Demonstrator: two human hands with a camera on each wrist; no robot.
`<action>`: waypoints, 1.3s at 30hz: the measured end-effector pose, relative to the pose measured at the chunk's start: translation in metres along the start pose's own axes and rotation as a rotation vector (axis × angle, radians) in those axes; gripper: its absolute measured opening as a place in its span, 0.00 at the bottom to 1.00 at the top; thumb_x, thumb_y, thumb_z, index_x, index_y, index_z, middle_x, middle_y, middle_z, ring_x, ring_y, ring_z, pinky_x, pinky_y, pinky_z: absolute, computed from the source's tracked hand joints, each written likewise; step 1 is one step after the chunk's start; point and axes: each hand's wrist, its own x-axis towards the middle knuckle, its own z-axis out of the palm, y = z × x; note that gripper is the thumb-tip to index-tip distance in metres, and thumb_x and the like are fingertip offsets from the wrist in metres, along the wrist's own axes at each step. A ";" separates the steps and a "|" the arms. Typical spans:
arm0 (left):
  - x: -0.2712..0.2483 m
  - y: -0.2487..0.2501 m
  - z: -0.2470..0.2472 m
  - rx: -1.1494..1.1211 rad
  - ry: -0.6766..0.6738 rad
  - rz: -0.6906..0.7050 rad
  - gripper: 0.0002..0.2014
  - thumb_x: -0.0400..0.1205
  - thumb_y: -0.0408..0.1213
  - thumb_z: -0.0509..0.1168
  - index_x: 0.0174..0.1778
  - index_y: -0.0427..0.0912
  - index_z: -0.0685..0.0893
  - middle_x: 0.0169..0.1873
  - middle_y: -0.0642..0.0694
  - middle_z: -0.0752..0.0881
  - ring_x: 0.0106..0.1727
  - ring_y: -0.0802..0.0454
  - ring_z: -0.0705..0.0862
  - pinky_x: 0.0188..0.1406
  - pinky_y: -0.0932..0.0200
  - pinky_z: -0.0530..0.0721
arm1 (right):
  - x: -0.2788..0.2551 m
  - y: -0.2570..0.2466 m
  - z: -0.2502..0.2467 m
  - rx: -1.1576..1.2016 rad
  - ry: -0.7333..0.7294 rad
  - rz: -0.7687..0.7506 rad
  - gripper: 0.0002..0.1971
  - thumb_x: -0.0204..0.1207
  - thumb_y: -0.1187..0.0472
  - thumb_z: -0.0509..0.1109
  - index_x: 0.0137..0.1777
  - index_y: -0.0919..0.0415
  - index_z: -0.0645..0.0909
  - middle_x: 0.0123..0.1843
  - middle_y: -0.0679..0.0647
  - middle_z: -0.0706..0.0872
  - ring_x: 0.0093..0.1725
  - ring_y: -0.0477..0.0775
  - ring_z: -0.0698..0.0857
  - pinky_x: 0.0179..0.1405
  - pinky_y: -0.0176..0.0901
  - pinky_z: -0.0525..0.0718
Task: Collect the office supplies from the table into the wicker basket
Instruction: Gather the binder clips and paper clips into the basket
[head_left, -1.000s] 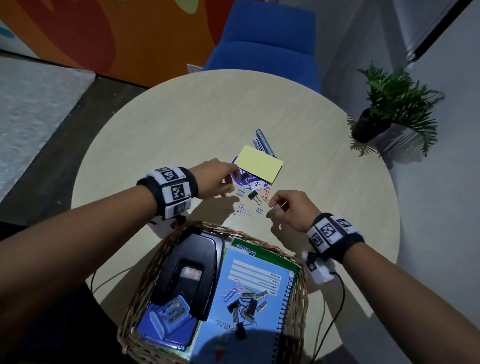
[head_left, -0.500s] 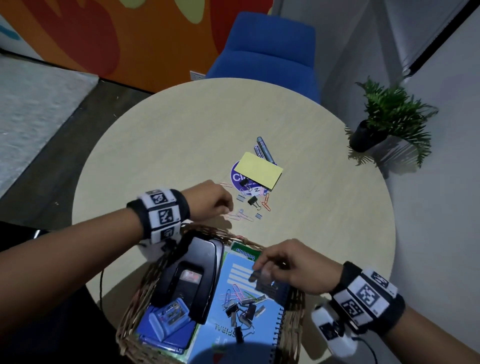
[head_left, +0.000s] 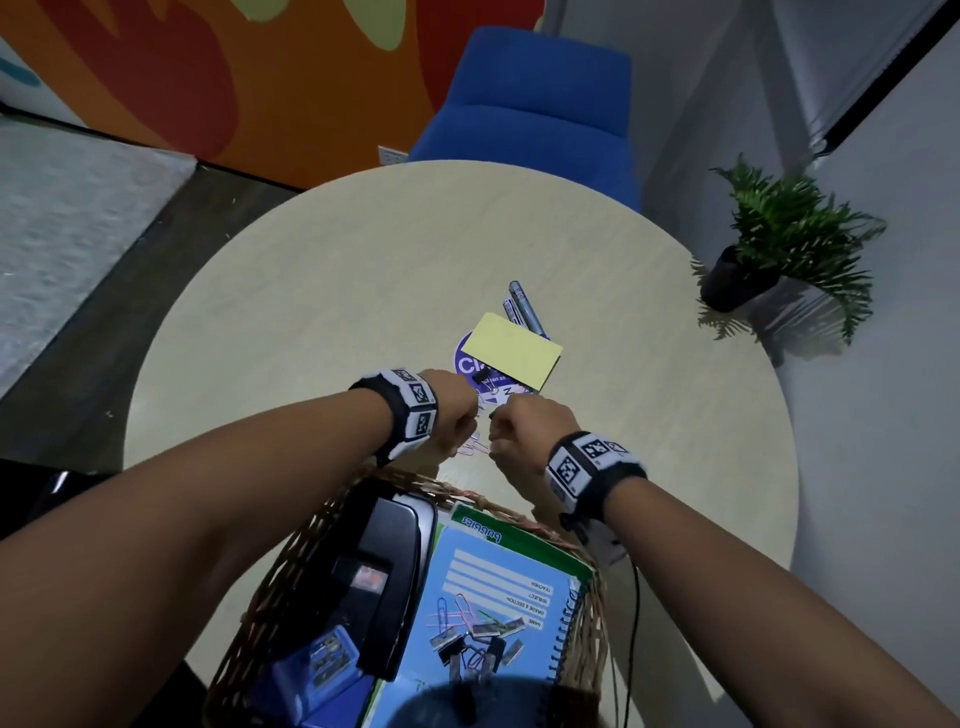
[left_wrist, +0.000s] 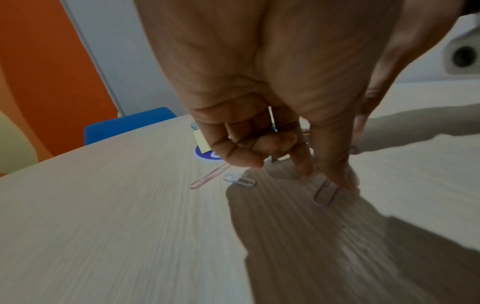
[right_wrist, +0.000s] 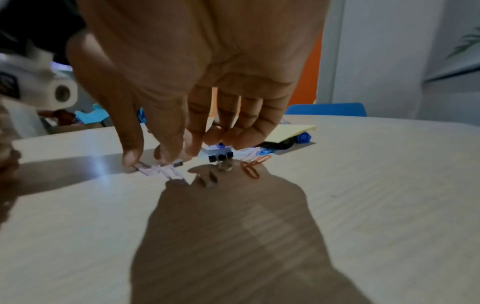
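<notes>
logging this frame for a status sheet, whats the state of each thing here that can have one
woven wicker basket: on table, partly filled
black hole punch: in basket
blue spiral notebook: in basket, clips on its cover
yellow sticky-note pad: on table
purple paper clip: on table, left hand fingertips on it
pale paper clips: on table, right hand pinching them
black binder clip: on table, untouched

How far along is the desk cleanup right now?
Done: black hole punch, blue notebook and several clips lie in the wicker basket. In hand: left hand and right hand pinch paper clips on the table. Left: yellow sticky pad, pens, black binder clip.
</notes>
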 end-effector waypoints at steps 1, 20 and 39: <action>0.002 0.001 0.004 0.014 0.025 -0.005 0.12 0.76 0.45 0.62 0.32 0.43 0.84 0.32 0.41 0.87 0.33 0.40 0.84 0.41 0.51 0.88 | 0.005 -0.001 0.003 -0.018 -0.012 0.008 0.04 0.71 0.51 0.71 0.40 0.49 0.82 0.46 0.51 0.87 0.47 0.57 0.84 0.40 0.43 0.76; -0.074 -0.009 -0.034 -0.414 0.125 0.153 0.07 0.74 0.42 0.74 0.36 0.42 0.89 0.23 0.55 0.81 0.25 0.62 0.74 0.30 0.69 0.69 | -0.005 0.001 0.005 0.029 -0.029 -0.018 0.07 0.74 0.59 0.61 0.36 0.56 0.76 0.36 0.56 0.85 0.37 0.60 0.82 0.36 0.46 0.80; -0.098 -0.040 -0.012 -0.318 0.321 0.029 0.11 0.78 0.48 0.67 0.51 0.50 0.89 0.39 0.50 0.89 0.43 0.49 0.86 0.46 0.57 0.82 | -0.161 -0.013 -0.007 0.189 -0.175 -0.481 0.04 0.71 0.55 0.66 0.41 0.52 0.81 0.44 0.46 0.83 0.48 0.47 0.78 0.42 0.44 0.78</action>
